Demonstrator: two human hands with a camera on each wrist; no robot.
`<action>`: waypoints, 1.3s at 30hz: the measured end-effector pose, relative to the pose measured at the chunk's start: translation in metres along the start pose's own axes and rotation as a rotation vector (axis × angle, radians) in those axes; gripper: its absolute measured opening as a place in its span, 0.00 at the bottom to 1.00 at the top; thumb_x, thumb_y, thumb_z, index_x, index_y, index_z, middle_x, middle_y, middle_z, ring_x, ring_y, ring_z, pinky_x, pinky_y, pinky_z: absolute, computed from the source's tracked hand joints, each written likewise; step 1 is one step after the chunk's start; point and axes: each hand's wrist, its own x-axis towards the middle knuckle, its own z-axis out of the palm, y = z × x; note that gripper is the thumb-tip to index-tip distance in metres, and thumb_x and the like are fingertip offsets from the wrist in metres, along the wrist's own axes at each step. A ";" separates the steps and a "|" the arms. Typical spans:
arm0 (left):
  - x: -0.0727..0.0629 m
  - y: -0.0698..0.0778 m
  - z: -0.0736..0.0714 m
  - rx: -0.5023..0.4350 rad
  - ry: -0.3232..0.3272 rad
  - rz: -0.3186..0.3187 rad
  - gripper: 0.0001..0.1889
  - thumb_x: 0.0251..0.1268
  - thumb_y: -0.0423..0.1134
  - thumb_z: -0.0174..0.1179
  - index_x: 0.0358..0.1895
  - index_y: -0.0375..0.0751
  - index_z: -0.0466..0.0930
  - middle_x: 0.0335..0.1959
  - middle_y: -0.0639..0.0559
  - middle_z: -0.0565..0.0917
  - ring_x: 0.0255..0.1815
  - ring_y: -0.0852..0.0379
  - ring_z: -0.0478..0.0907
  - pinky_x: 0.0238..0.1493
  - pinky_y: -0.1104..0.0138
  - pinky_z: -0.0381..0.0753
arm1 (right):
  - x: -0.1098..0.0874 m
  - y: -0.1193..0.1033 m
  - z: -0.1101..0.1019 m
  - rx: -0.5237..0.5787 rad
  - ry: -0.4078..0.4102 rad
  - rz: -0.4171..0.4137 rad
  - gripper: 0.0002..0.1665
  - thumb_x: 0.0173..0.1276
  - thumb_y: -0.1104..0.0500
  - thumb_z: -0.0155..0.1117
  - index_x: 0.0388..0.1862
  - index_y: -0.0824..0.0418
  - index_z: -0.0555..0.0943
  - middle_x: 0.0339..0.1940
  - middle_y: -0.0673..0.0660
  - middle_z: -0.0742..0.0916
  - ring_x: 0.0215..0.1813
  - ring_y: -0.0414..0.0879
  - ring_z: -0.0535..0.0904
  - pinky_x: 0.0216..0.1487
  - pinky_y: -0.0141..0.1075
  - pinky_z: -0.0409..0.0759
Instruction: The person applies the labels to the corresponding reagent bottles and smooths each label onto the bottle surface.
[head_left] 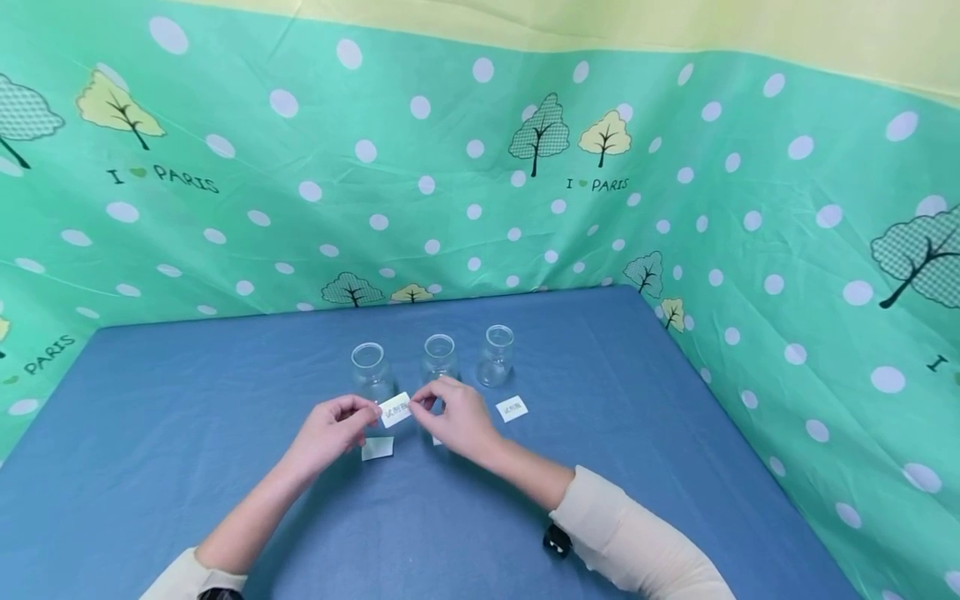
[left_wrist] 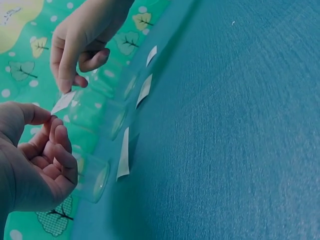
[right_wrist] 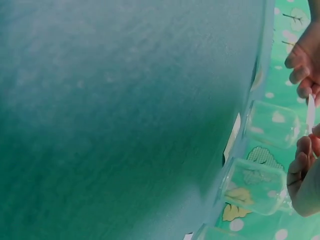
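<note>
A small white paper label (head_left: 396, 410) with dark handwriting is held up between both hands. My left hand (head_left: 333, 431) pinches its left edge between thumb and fingertip. At the opposite edge, my right hand (head_left: 459, 421) pinches it too. Just behind the label stands the left glass jar (head_left: 372, 375), clear and open-topped. The middle glass jar (head_left: 440, 354) is partly hidden by my right hand. In the left wrist view the label (left_wrist: 63, 102) is stretched between the two hands, above the table.
A third glass jar (head_left: 496, 358) stands at the right of the row. On the blue tablecloth (head_left: 600, 492) lie a blank-looking paper piece (head_left: 377, 448), a written label (head_left: 512, 408) and another slip (head_left: 437, 441) mostly under my right hand. A patterned green curtain (head_left: 420, 167) hangs behind.
</note>
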 end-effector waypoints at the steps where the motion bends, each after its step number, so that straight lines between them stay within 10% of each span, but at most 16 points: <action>1: 0.000 0.000 0.000 0.002 -0.001 0.000 0.15 0.66 0.42 0.55 0.45 0.32 0.78 0.29 0.53 0.81 0.23 0.57 0.74 0.23 0.68 0.72 | 0.001 0.000 0.000 0.032 -0.012 0.047 0.04 0.61 0.57 0.65 0.32 0.55 0.84 0.28 0.48 0.83 0.29 0.42 0.78 0.30 0.21 0.70; 10: -0.003 0.002 -0.003 0.083 0.031 0.037 0.14 0.65 0.43 0.56 0.44 0.34 0.79 0.31 0.46 0.81 0.26 0.54 0.74 0.27 0.66 0.75 | 0.009 -0.002 -0.001 0.210 -0.113 0.254 0.06 0.61 0.55 0.65 0.34 0.56 0.85 0.29 0.49 0.85 0.23 0.35 0.69 0.25 0.24 0.68; 39: 0.007 -0.018 -0.012 0.278 0.297 0.227 0.11 0.58 0.43 0.64 0.38 0.39 0.83 0.31 0.48 0.86 0.28 0.70 0.75 0.29 0.74 0.74 | 0.028 -0.003 0.029 0.234 -0.103 0.305 0.07 0.61 0.55 0.67 0.31 0.59 0.84 0.26 0.51 0.86 0.27 0.36 0.74 0.29 0.24 0.72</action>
